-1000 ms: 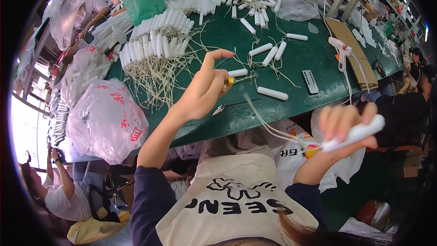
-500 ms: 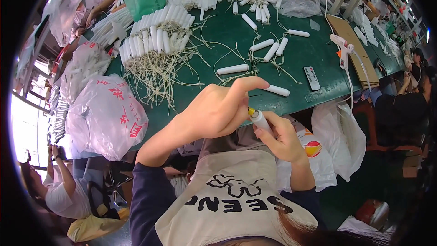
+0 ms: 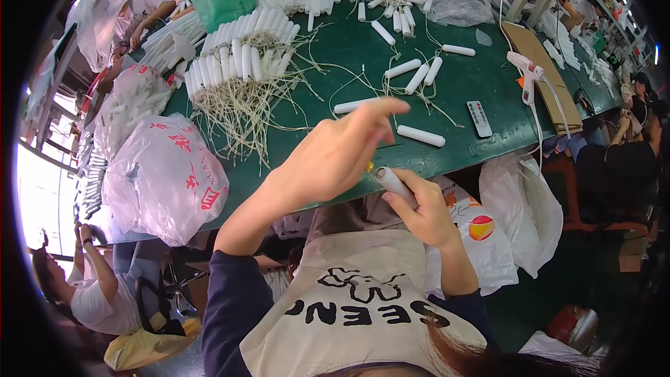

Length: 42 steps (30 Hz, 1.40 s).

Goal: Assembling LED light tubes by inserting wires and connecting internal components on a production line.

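Note:
My right hand is wrapped round a short white plastic tube, its open dark end tilted up toward my left hand. My left hand hangs just left of that end, index finger stretched out and the other fingers curled in. Beneath those curled fingers shows a small yellow piece, apart from the tube's mouth; most of it is hidden. Beyond my hands, a closed white tube lies on the green table. Another white tube is partly covered by my left hand.
Rows of white tubes with pale wires fill the table's left side; several more lie loose behind. To the right are a grey remote-like piece, a white glue gun and cardboard. A full plastic bag sits left. Other people work nearby.
My left hand has drawn back left from the tube's mouth with the yellow piece, which was at the opening before. The held tube has shifted slightly left, its open end now uncovered.

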Available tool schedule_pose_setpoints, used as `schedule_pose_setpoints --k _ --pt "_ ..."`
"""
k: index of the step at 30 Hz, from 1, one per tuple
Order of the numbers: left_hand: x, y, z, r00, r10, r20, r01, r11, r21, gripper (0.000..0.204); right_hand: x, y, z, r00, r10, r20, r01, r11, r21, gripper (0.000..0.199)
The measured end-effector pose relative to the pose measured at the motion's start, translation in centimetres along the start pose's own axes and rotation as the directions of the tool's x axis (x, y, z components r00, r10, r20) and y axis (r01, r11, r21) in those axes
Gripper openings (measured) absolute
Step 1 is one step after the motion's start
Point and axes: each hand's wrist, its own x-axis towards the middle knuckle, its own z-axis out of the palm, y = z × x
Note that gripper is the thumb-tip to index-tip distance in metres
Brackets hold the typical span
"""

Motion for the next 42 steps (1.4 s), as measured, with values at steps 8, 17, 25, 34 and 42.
schedule_pose_setpoints --k 8,17,25,34,42 --pt "-0.1 -0.2 1.1 0.982 -0.026 0.187 0.014 0.998 0.064 0.055 -0.2 0.0 0.2 0.998 0.039 0.043 -0.04 0.999 0.024 0.029" --pt "-0.1 -3.6 3.0 0.927 -0.374 0.026 0.374 0.921 -0.111 0.04 -0.9 2.2 0.4 0.992 0.112 -0.055 -0.108 0.991 0.083 0.028" --pt "-2.9 -9.0 6.2 0.975 -0.203 0.094 0.154 0.914 0.374 0.016 -1.2 3.5 0.0 0.968 0.163 -0.193 -0.129 0.976 0.177 0.025" --pt "-1.0 -5.1 3.6 0.654 -0.552 0.517 0.751 0.391 -0.532 0.014 -1.5 3.7 -0.3 0.969 0.175 -0.174 -0.159 0.982 0.102 0.023" --pt "-1.2 -4.6 3.7 0.606 -0.333 0.722 0.786 0.114 -0.607 0.03 -1.2 2.6 -0.2 0.984 0.145 -0.105 -0.129 0.981 0.145 0.033"
